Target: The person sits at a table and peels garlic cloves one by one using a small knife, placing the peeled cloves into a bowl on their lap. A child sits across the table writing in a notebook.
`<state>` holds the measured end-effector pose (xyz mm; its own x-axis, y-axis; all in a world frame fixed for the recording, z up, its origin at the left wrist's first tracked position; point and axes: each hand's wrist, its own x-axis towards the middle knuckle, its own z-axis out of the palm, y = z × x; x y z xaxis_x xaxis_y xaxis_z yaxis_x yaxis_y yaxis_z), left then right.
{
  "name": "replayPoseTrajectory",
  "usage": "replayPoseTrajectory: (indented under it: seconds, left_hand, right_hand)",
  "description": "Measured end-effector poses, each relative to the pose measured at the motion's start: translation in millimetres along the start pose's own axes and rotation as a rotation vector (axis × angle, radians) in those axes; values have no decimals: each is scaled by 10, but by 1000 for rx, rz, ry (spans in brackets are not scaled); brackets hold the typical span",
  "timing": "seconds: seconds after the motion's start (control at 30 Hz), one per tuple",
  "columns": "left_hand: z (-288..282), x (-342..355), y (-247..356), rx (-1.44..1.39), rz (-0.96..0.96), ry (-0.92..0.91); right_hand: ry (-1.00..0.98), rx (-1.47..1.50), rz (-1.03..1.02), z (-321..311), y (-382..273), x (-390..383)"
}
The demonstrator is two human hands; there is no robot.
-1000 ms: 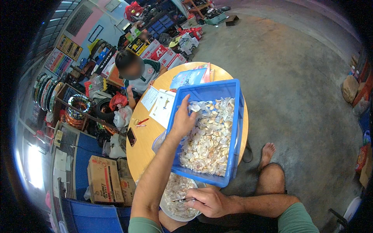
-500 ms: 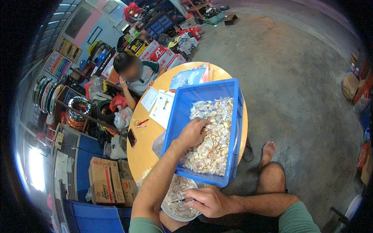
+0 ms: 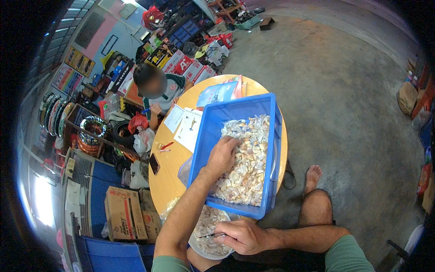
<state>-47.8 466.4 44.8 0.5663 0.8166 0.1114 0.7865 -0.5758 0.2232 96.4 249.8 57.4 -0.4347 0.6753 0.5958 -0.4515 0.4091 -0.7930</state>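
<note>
A blue plastic bin [image 3: 276, 149] stands tilted on the round table, with a heap of pale garlic cloves [image 3: 247, 170] and loose skins in it. My left hand [image 3: 223, 156] is down in the heap, fingers curled into the cloves. Its fingertips are hidden, so what they grip does not show. Below the bin, my right hand [image 3: 247, 236] is closed round a small knife [image 3: 210, 235], its thin blade pointing left. Under the knife sits a white basket [image 3: 198, 250] full of papery garlic skins, partly covered by both arms.
The round wooden table [image 3: 170, 181] holds a phone [image 3: 154, 163], a red pen [image 3: 167, 145], an open workbook [image 3: 188, 129] and magazines [image 3: 219, 93]. Across it sits another person [image 3: 170, 88] holding a blue pen. Cardboard boxes [image 3: 124, 213] stand at the left; tyres [image 3: 52, 113] hang beyond.
The other person's pen hand has dropped from beside the head toward the table. My left hand has shifted slightly among the cloves. The knife blade in my right hand has turned a little.
</note>
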Motion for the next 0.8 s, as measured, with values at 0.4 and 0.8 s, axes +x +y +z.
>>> replayPoseTrajectory:
  seconds: [0.4, 0.8]
  left_hand:
    - [60, 49, 107, -10, 14, -101]
    - [82, 127, 61, -142, -194, -89]
  right_hand:
    - [12, 31, -23, -4, -21, 2]
    - [7, -9, -11, -78, -113, 14]
